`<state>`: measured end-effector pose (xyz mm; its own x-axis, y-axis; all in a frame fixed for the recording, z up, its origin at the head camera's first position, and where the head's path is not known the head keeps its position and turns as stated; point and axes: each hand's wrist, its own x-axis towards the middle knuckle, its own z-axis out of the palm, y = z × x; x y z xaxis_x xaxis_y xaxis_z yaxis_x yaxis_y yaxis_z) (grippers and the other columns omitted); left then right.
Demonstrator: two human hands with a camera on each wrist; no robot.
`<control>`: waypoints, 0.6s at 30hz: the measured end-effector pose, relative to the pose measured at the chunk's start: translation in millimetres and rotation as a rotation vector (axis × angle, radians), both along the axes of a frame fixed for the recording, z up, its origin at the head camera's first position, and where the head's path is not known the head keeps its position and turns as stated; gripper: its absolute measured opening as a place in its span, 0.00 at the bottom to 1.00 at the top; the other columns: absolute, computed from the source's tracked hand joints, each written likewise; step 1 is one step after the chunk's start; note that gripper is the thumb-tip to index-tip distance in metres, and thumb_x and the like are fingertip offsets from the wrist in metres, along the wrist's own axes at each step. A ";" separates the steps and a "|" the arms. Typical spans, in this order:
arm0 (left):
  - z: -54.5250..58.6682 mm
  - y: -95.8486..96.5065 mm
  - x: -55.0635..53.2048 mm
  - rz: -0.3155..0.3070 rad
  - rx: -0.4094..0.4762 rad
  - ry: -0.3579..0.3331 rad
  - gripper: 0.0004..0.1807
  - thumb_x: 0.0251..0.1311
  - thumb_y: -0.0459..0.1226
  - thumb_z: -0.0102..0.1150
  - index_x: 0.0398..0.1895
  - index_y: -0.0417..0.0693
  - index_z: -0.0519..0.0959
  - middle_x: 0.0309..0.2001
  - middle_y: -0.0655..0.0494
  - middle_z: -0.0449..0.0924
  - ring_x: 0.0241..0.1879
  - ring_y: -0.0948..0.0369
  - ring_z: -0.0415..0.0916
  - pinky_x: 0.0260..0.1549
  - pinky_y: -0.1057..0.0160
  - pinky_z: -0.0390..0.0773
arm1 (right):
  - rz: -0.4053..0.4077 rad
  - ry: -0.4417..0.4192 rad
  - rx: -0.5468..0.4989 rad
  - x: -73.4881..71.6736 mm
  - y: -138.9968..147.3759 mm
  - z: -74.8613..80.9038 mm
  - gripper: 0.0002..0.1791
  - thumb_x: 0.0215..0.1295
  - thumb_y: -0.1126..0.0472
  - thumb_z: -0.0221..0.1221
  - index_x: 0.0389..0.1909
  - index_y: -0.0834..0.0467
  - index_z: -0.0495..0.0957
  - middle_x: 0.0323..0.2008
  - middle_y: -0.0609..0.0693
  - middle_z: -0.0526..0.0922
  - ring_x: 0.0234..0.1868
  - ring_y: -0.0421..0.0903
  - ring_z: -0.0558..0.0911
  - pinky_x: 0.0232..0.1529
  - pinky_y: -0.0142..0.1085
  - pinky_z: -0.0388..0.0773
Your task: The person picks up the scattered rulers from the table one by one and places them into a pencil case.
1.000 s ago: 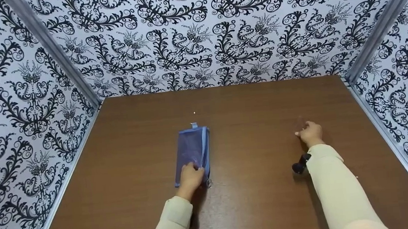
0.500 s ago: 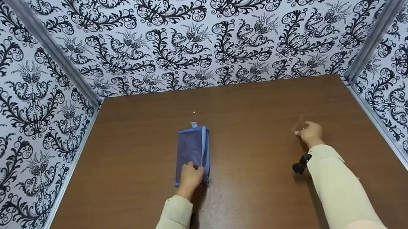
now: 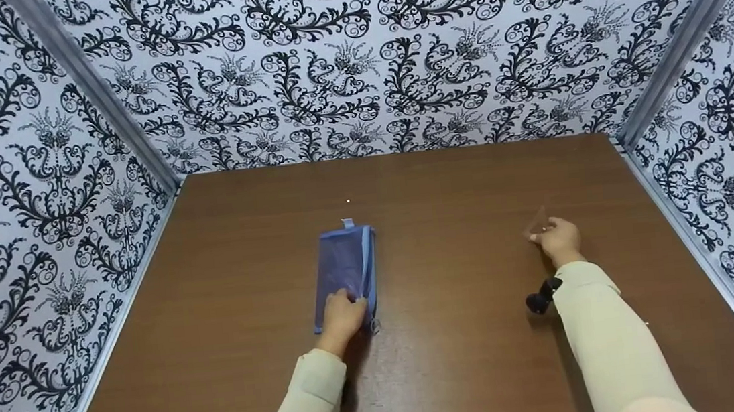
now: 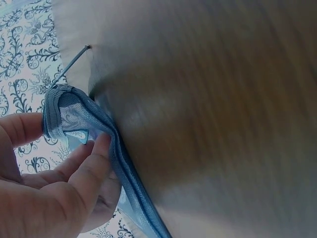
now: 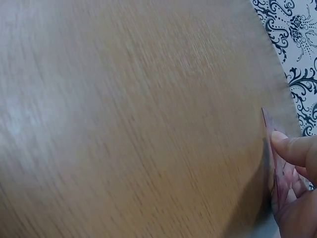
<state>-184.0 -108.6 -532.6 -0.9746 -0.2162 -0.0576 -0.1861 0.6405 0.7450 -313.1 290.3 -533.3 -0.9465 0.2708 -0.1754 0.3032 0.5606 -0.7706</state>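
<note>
A blue mesh zipper pouch [image 3: 340, 262] lies lengthwise on the brown table, left of the middle, its loop tab pointing away. My left hand [image 3: 344, 314] grips the near end beside the zipper. In the left wrist view, fingers sit on both sides of the pouch's end [image 4: 116, 134], and the zipper edge stands up from the table. Over to the right, my right hand [image 3: 560, 240] pinches a clear pinkish set square [image 3: 534, 225] between thumb and fingers. Seen from the right wrist, the set square [image 5: 268, 130] is nearly edge-on, tilted up close over the tabletop.
The brown tabletop [image 3: 456, 359] spreads between the two hands. Patterned white-and-black walls [image 3: 353, 66] with grey metal corner posts [image 3: 693, 26] enclose its back and sides. A small black device [image 3: 541, 298] is at the right wrist. One tiny white speck [image 3: 348, 201] lies beyond the pouch.
The set square has turned in my right hand's fingers and shows more of its triangular shape. My left hand and the pouch have stayed in place.
</note>
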 end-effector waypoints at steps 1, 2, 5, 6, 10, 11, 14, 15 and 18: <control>-0.2 -0.2 -0.4 -0.001 0.002 -0.004 0.10 0.54 0.35 0.55 0.32 0.33 0.76 0.35 0.40 0.74 0.36 0.46 0.73 0.40 0.48 0.74 | -0.005 0.002 -0.014 0.9 -0.4 0.2 0.30 0.64 0.66 0.60 0.65 0.72 0.64 0.59 0.71 0.71 0.61 0.64 0.70 0.62 0.52 0.66; 0.1 -0.4 -0.4 -0.001 0.006 -0.009 0.10 0.55 0.35 0.55 0.33 0.33 0.76 0.35 0.40 0.74 0.37 0.46 0.73 0.40 0.48 0.74 | -0.011 0.004 -0.023 1.3 -0.6 0.0 0.31 0.64 0.66 0.60 0.65 0.72 0.63 0.59 0.71 0.71 0.61 0.64 0.70 0.62 0.52 0.66; 0.0 -0.4 -0.6 0.002 0.017 -0.024 0.11 0.56 0.35 0.55 0.34 0.33 0.77 0.36 0.39 0.74 0.38 0.46 0.74 0.41 0.47 0.74 | -0.025 0.004 -0.061 1.7 -1.2 -0.5 0.32 0.64 0.67 0.59 0.67 0.72 0.61 0.61 0.70 0.70 0.63 0.63 0.68 0.63 0.51 0.66; -0.4 -0.5 -0.6 0.003 0.017 -0.024 0.12 0.56 0.35 0.55 0.35 0.32 0.77 0.37 0.39 0.74 0.39 0.45 0.74 0.42 0.47 0.74 | -0.025 0.000 -0.078 1.7 -1.2 -0.7 0.34 0.64 0.68 0.59 0.68 0.72 0.59 0.62 0.70 0.69 0.64 0.63 0.67 0.63 0.51 0.65; -2.7 -0.4 -1.3 0.003 0.015 -0.018 0.14 0.55 0.35 0.56 0.38 0.30 0.77 0.39 0.37 0.75 0.42 0.43 0.74 0.45 0.46 0.74 | -0.018 -0.014 -0.122 1.9 -0.7 -1.3 0.36 0.65 0.69 0.57 0.71 0.72 0.53 0.65 0.71 0.65 0.67 0.64 0.64 0.64 0.51 0.64; -3.2 -0.4 -1.6 0.004 0.014 -0.016 0.15 0.55 0.35 0.56 0.39 0.29 0.77 0.39 0.36 0.75 0.43 0.42 0.74 0.45 0.46 0.74 | -0.016 -0.014 -0.127 2.2 -0.5 -1.5 0.37 0.65 0.69 0.57 0.71 0.72 0.52 0.65 0.71 0.64 0.67 0.64 0.64 0.64 0.51 0.64; -3.7 -0.3 -2.2 0.004 0.020 -0.021 0.15 0.55 0.35 0.56 0.40 0.29 0.77 0.40 0.36 0.75 0.44 0.42 0.74 0.46 0.46 0.74 | -0.018 -0.012 -0.145 2.9 -0.3 -2.0 0.37 0.65 0.70 0.56 0.71 0.72 0.50 0.65 0.72 0.63 0.68 0.64 0.63 0.64 0.50 0.64; -3.6 -0.3 -2.3 0.005 0.022 -0.024 0.15 0.55 0.35 0.56 0.40 0.29 0.77 0.41 0.36 0.75 0.43 0.43 0.75 0.46 0.47 0.74 | -0.019 -0.012 -0.147 3.1 -0.1 -2.3 0.37 0.65 0.70 0.56 0.71 0.72 0.50 0.65 0.72 0.63 0.68 0.64 0.63 0.65 0.50 0.64; -1.8 -0.2 -2.0 0.001 0.036 -0.034 0.14 0.56 0.35 0.55 0.39 0.30 0.76 0.41 0.37 0.74 0.42 0.44 0.74 0.45 0.47 0.74 | -0.023 -0.008 -0.157 4.0 0.3 -2.2 0.37 0.66 0.70 0.56 0.71 0.72 0.50 0.66 0.72 0.63 0.68 0.63 0.63 0.65 0.50 0.63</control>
<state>-186.0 -108.8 -534.4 -0.9719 -0.2142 -0.0980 -0.2119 0.6136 0.7607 -309.1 290.7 -535.6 -0.9387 0.2615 -0.2245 0.3210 0.4264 -0.8457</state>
